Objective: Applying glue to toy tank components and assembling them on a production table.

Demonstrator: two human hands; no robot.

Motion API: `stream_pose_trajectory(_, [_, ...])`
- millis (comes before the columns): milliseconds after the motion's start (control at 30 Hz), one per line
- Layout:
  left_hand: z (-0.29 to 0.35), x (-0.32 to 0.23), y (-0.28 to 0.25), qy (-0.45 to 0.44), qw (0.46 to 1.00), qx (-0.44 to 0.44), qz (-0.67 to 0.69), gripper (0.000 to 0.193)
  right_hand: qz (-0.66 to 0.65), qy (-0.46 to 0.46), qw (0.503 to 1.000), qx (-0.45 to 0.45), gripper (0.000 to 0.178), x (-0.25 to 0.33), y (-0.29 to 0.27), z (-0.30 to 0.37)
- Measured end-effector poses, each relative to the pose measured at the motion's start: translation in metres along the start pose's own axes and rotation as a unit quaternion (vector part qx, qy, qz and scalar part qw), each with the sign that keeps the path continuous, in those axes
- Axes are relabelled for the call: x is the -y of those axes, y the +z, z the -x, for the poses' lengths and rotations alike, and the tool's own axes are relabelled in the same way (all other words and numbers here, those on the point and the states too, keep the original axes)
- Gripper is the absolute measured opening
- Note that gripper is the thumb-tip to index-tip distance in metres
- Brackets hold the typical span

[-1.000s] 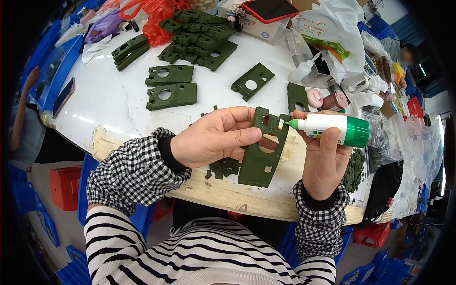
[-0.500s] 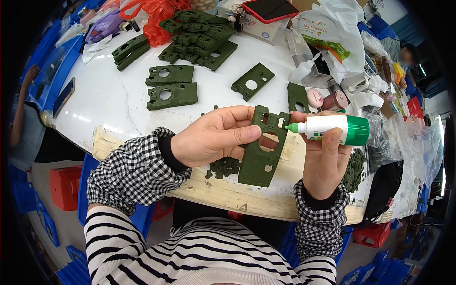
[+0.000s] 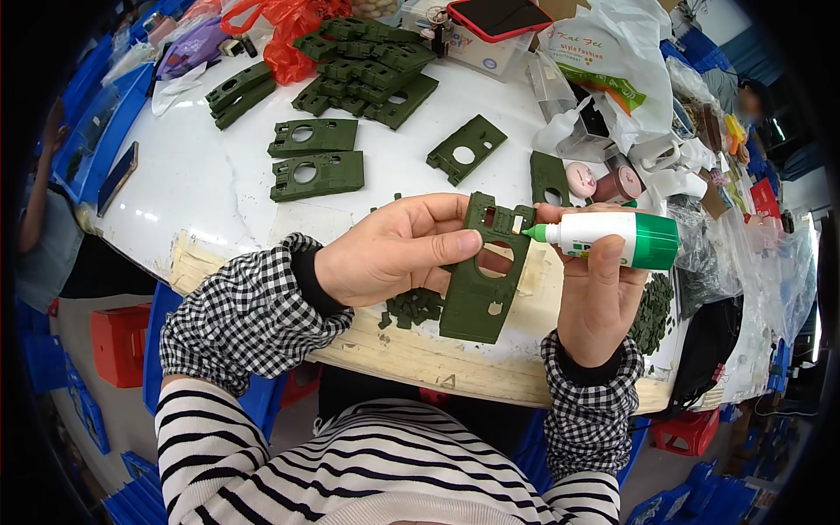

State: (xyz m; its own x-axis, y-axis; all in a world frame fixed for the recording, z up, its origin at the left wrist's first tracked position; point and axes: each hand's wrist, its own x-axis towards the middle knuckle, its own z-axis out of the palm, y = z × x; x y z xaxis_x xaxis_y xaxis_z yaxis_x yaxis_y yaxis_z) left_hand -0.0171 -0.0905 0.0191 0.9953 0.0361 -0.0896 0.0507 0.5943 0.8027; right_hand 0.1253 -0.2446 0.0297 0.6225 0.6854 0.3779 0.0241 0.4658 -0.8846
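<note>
My left hand pinches a dark green plastic model tank hull plate by its left edge, thumb on top. The plate has a large round hole and small slots near its far end. In my right hand lies a white glue bottle with a green base and green nozzle, held sideways. Its nozzle tip meets or nearly meets the plate's upper right edge, beside a small slot. Below the plate, small dark green parts lie in a heap on the table.
Matching green plates lie farther off, in a pile and singly. More small green parts are heaped right of my right hand. A red-edged phone rests on a box at the back. Bags and containers crowd the right side.
The glue bottle has shifted very slightly left along the plate's edge. My left hand and the plate stay practically still.
</note>
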Motion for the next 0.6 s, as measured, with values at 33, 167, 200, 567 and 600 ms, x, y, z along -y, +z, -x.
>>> stream_pose_trajectory(33, [0.000,0.000,0.000,0.000,1.000,-0.001,0.000,0.044,-0.001,0.000,1.000,0.001,0.025,0.000,0.000,0.000])
stream_pose_trajectory(167, [0.000,0.000,0.001,-0.001,1.000,-0.001,0.002,0.044,-0.013,-0.001,1.000,0.001,0.024,-0.001,-0.001,0.001])
stream_pose_trajectory(200, [0.000,0.000,0.001,-0.001,1.000,0.001,0.000,0.044,-0.017,0.001,1.000,0.003,0.025,-0.001,-0.002,0.001])
stream_pose_trajectory(567, [0.001,0.000,-0.004,0.065,0.998,0.008,0.001,0.047,-0.181,0.057,0.981,-0.044,0.035,0.003,-0.012,-0.004])
stream_pose_trajectory(600, [0.002,-0.001,-0.006,0.070,0.998,0.004,0.002,0.052,-0.179,0.056,0.981,-0.046,0.036,0.002,-0.012,-0.006])
